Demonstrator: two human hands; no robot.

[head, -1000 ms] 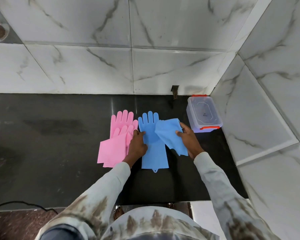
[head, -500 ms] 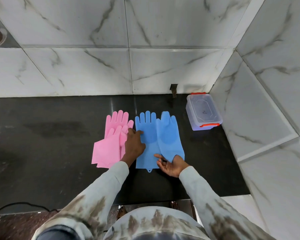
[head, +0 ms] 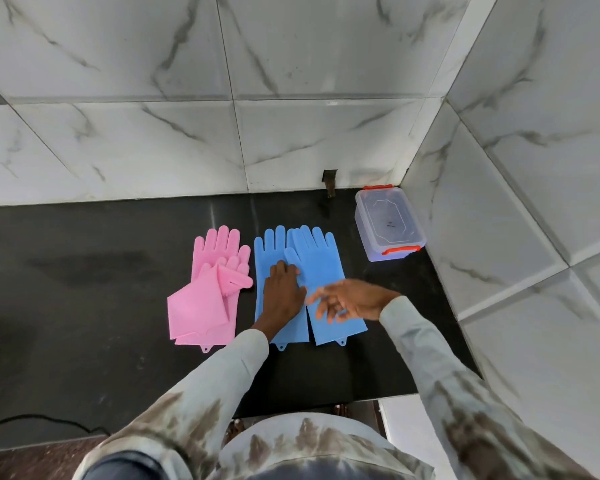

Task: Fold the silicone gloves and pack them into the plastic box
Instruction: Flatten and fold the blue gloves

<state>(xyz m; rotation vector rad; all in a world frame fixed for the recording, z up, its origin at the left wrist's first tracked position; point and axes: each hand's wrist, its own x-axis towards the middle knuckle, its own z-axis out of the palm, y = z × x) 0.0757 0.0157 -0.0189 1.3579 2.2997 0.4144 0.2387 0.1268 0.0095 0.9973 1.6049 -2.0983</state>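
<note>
Two blue silicone gloves lie flat side by side on the black counter, the left blue glove and the right blue glove, fingers toward the wall. My left hand presses flat on the left blue glove, fingers spread. My right hand hovers blurred over the lower half of the right blue glove, fingers apart, holding nothing. Two pink gloves lie to the left, one crumpled across the other. The clear plastic box with red clips stands in the back right corner, its lid on.
The black counter ends at marble-tiled walls behind and to the right. A small dark bracket sticks out at the wall's base. A black cable runs past the counter's front edge at lower left.
The right blue glove went from held up, to laid flat beside the other. My right hand let go of its cuff and moved up over it. My left hand stayed on the left blue glove.
</note>
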